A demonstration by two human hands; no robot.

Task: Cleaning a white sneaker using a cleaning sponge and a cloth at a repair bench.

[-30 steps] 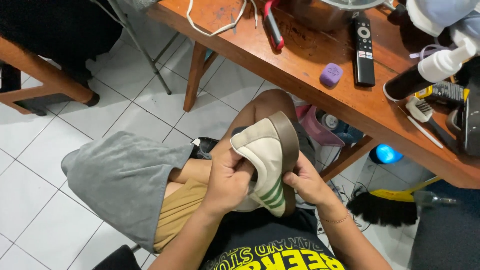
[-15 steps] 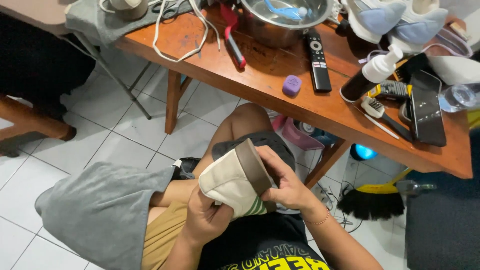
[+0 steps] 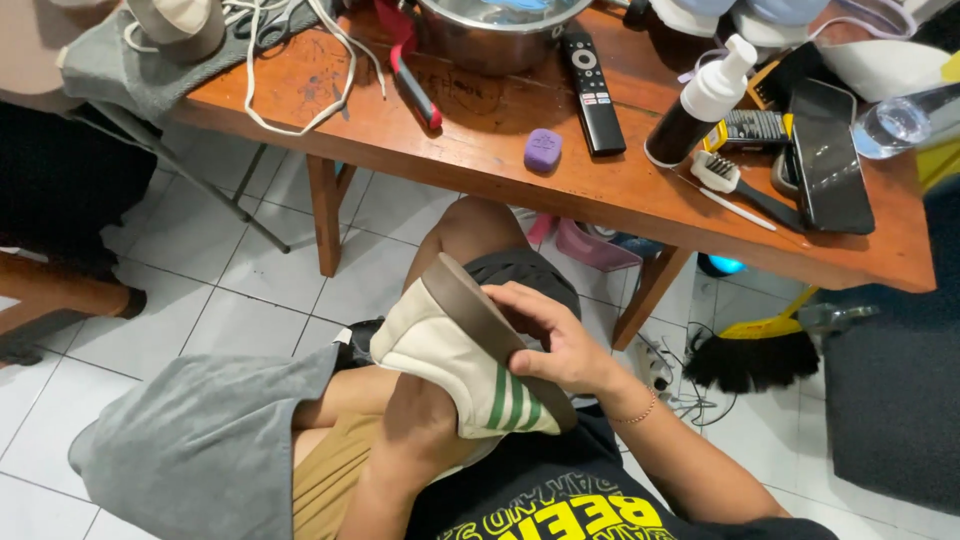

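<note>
A cream sneaker [image 3: 450, 365] with green side stripes and a brown sole lies tilted across my lap, sole turned up and to the right. My left hand [image 3: 425, 425] is tucked under and into the shoe from below, gripping it. My right hand [image 3: 555, 335] rests on the brown sole, fingers spread over its edge. A grey cloth [image 3: 200, 450] drapes over my left thigh.
A wooden table [image 3: 480, 160] stands just ahead, bearing a metal pot [image 3: 490, 30], a remote [image 3: 590, 90], a purple block [image 3: 543, 150], a pump bottle [image 3: 700, 105], a brush [image 3: 735, 185], a phone [image 3: 830, 155] and white cords [image 3: 290, 70]. A broom [image 3: 755, 350] lies on the tiled floor at right.
The view has tilted up and the table fills more of the top. The sneaker has turned so its sole faces up-right, and my right hand has slid onto the sole.
</note>
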